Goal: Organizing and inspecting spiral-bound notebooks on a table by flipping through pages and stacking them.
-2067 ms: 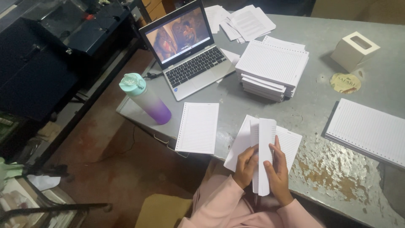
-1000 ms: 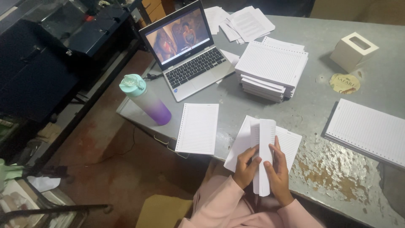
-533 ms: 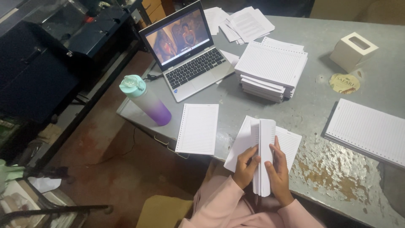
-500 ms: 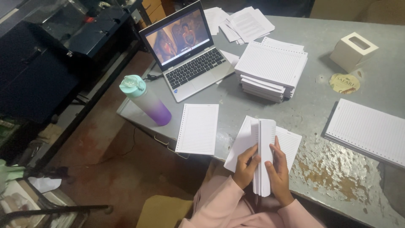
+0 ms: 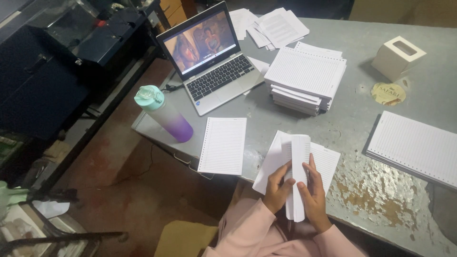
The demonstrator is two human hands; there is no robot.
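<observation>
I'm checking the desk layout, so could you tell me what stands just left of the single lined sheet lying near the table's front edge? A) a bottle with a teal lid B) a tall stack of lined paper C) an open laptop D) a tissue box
A: the bottle with a teal lid stands just left of the single lined sheet at the front edge of the table.

One camera sits on the person's head. It looks down from high up, quite far above the grey table (image 5: 381,200), seeing across to the laptop (image 5: 209,54).
</observation>
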